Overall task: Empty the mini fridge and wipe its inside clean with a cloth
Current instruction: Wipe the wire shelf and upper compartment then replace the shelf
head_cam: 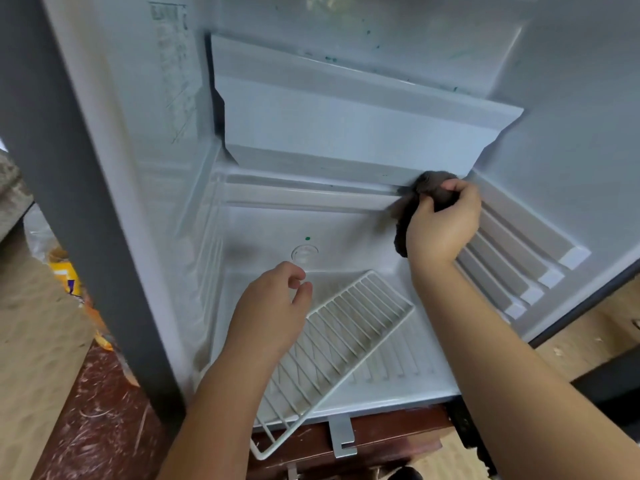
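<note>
Head view, near to far. At bottom edge, red-brown scuffed surface beneath the mini fridge, open toward camera. Both bare forearms reaching in from below. Just under the fridge's front lip, a grey metal bracket hanging down. Next, white wire shelf off its rails, lying slanted on the fridge floor, near corner poking out past the front lip, far corner well inside. Above its left part, left hand: holding nothing, fingers loosely curled, thumb close to fingertips; contact with shelf impossible to tell. Beyond that, round clear drain cap on the step at the floor's back, small green spot just above it. Further in, to the right, right hand gripping a bunched dark grey cloth, fingers curled over it, pressing it to the ledge at the back right corner, directly below the white freezer compartment. Beside that hand, along the right inner wall, ribbed shelf rails. Farthest, upper back wall dotted with green specks; faded label high on the left inner wall, text unreadable. Outside, left of the grey outer panel, an orange packet low down, partly hidden.
</note>
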{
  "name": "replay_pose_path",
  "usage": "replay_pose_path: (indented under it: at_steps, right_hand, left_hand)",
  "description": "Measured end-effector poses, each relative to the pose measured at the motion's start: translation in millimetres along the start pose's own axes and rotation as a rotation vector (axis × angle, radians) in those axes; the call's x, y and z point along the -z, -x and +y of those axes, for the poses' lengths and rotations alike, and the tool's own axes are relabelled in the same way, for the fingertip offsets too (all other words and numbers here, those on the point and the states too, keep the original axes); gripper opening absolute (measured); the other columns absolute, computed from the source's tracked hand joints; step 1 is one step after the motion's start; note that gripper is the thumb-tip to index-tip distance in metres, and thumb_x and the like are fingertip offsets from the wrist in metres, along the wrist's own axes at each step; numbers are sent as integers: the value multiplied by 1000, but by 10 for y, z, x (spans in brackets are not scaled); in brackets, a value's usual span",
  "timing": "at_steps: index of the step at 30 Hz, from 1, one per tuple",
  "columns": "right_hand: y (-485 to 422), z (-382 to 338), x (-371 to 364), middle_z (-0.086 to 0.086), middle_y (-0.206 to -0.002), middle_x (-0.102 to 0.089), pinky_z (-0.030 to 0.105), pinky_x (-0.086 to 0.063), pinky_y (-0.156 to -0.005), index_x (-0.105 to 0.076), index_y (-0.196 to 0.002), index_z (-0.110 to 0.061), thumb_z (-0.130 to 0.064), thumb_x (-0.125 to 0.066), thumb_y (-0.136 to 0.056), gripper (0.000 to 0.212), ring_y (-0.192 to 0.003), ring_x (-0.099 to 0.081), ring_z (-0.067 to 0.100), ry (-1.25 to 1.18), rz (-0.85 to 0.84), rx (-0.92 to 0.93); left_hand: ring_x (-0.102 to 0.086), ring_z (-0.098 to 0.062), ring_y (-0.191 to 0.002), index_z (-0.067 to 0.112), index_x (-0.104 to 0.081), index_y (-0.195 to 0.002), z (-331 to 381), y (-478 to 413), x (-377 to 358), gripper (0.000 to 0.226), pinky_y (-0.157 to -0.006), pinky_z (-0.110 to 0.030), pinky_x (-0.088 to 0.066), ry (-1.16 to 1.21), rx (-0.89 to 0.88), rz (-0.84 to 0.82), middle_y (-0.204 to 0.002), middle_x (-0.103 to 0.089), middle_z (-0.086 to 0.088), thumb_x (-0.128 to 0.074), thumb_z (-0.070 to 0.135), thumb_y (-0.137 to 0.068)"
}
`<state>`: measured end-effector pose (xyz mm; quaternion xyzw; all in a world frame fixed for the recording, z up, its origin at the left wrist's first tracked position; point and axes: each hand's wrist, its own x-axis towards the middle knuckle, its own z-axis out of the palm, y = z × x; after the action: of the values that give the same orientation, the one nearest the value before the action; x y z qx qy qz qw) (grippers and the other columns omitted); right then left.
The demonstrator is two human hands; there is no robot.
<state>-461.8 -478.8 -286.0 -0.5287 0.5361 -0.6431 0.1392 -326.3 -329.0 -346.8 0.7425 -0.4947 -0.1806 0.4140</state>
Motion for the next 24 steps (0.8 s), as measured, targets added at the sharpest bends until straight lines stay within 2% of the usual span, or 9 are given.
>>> replay_pose_path:
  at_steps: [2,3,5,7,8,13,19,21,24]
  right_hand:
    - [35,2,-52,8,-107,-61,38,-47,-90,-58,-98,-11,2,-56,-77,24,-98,-56,21,-9,-5,-15]
    - [70,-9,-70,5,-104,-61,39,-48,-89,-58,-95,-14,0,-57,-76,24,-95,-57,19,-15,-19,0]
    - [174,-79,-126,-3,-97,-61,28,-48,-88,-59,-90,-17,-1,-61,-74,23,-92,-57,15,-38,-82,40]
    - [316,-190,-212,-7,-91,-58,6,-38,-81,-59,-86,-20,2,-62,-73,25,-87,-54,9,-67,-143,100]
    - [394,-247,-266,-7,-91,-58,2,-34,-78,-61,-84,-20,2,-63,-72,26,-85,-51,5,-84,-169,141]
    - [662,-401,-473,2,-93,-64,1,-36,-72,-70,-84,-11,4,-65,-70,21,-78,-51,1,-145,-261,281]
    - [627,-345,-392,3,-93,-68,1,-37,-78,-74,-93,-8,2,-66,-74,23,-86,-54,0,-181,-286,351]
    - [701,-457,-445,4,-91,-70,5,-42,-75,-75,-96,-9,-2,-67,-75,24,-84,-59,5,-207,-285,397]
    - [823,-687,-588,7,-81,-68,27,-51,-60,-75,-102,-15,-15,-68,-78,25,-68,-64,21,-179,-341,609]
  left_hand:
    - [-58,-13,-94,20,-61,-112,-14,-9,5,20,-82,-26,-44,2,8,15,-105,-63,7,-53,27,-95]
    - [-58,-13,-94,20,-61,-112,-15,-14,6,20,-82,-26,-44,3,10,26,-105,-63,7,-53,27,-95]
    - [-58,-12,-93,20,-62,-111,-10,-19,-4,19,-81,-25,-44,5,6,42,-105,-63,8,-53,26,-95]
    - [-58,-11,-92,20,-62,-112,-8,-17,-13,20,-80,-23,-43,6,5,51,-106,-63,8,-53,25,-95]
    - [-58,-11,-91,20,-62,-113,-12,-17,-14,21,-80,-23,-43,4,10,57,-106,-63,8,-52,24,-95]
    - [-57,-14,-89,17,-61,-115,-62,-27,30,22,-77,-24,-42,-45,74,116,-109,-64,4,-50,22,-96]
    - [-58,-15,-89,17,-61,-113,-47,-14,44,21,-80,-27,-46,-38,94,119,-110,-64,3,-50,21,-96]
    - [-56,-13,-86,17,-61,-115,-48,-25,32,22,-76,-24,-43,-41,93,112,-110,-64,4,-50,23,-96]
    - [-55,-11,-85,18,-60,-114,-57,-24,13,21,-73,-21,-40,-52,96,88,-110,-63,6,-49,26,-97]
